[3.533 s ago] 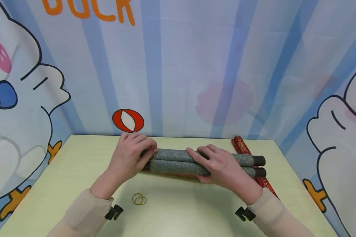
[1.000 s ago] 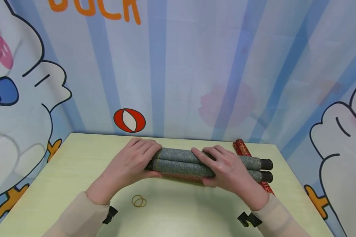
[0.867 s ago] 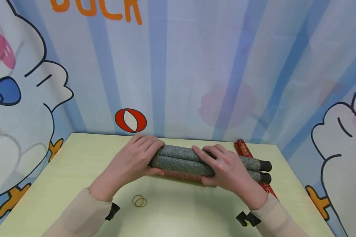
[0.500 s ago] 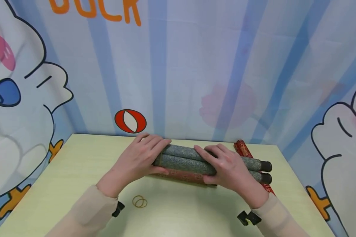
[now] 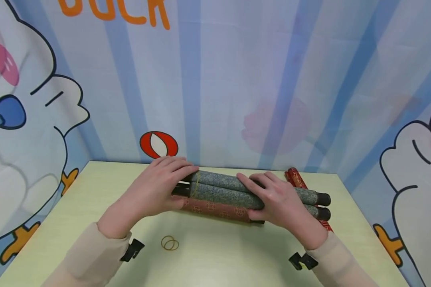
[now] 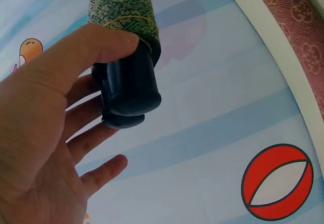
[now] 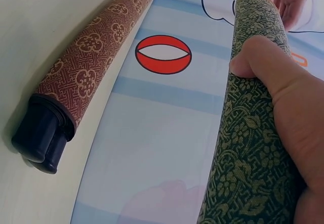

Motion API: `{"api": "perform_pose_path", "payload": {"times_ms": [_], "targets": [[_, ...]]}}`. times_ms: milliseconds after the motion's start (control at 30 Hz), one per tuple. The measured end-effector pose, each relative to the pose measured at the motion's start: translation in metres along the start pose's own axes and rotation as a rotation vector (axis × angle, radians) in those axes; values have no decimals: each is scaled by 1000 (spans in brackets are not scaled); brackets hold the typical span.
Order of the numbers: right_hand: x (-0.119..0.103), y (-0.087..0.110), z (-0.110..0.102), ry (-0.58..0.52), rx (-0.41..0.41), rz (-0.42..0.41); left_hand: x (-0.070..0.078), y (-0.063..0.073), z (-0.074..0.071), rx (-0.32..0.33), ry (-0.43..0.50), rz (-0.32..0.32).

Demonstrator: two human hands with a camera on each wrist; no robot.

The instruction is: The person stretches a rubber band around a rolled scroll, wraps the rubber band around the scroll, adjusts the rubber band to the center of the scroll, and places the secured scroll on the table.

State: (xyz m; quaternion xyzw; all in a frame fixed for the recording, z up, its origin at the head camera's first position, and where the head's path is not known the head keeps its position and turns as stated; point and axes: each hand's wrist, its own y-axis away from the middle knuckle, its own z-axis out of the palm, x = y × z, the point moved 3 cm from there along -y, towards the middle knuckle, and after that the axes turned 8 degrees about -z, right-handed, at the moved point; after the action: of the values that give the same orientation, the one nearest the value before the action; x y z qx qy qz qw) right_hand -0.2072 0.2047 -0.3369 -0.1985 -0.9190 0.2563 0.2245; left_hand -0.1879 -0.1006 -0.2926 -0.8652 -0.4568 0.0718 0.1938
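Note:
A rolled grey-green patterned scroll (image 5: 224, 196) with two rolls side by side hangs above the table, its left end slightly raised. My right hand (image 5: 278, 201) grips it right of the middle, the thumb (image 7: 258, 57) across the fabric. My left hand (image 5: 147, 195) holds its left end; the thumb lies by the dark knobs (image 6: 132, 85) and the fingers are behind. A thin rubber band (image 6: 129, 18) circles the fabric near those knobs. Below, a brownish-red scroll (image 5: 215, 209) with dark knobs lies on the table.
A bright red scroll (image 5: 296, 179) lies slanting at the table's right, partly behind the green one. Two loose rubber bands (image 5: 165, 248) lie overlapping at the front left. The pale table (image 5: 215, 259) meets a printed curtain (image 5: 215, 79) at the back.
Earlier the left fingers were at the band on the scroll's end. The scroll's left end has risen, showing more of the brownish-red scroll. Lately the left hand has slid left onto the knobs.

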Motion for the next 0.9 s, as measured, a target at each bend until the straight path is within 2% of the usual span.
{"api": "perform_pose_path", "payload": {"times_ms": [167,367,633,767,900], "targets": [[-1,-1,0,1,-7,-3,3,-2,1,-16,-42,-11],[-5,-3,-4,-29,14,-8,10,-5,8,-3,-125,35],[-7,-13,-10,-35,43,-14,14,-6,2,147,-207,122],[-7,-16,-10,-10,31,-19,17,-7,0,205,-343,168],[-7,-18,-8,13,11,-19,20,-8,2,219,-468,183]]}}
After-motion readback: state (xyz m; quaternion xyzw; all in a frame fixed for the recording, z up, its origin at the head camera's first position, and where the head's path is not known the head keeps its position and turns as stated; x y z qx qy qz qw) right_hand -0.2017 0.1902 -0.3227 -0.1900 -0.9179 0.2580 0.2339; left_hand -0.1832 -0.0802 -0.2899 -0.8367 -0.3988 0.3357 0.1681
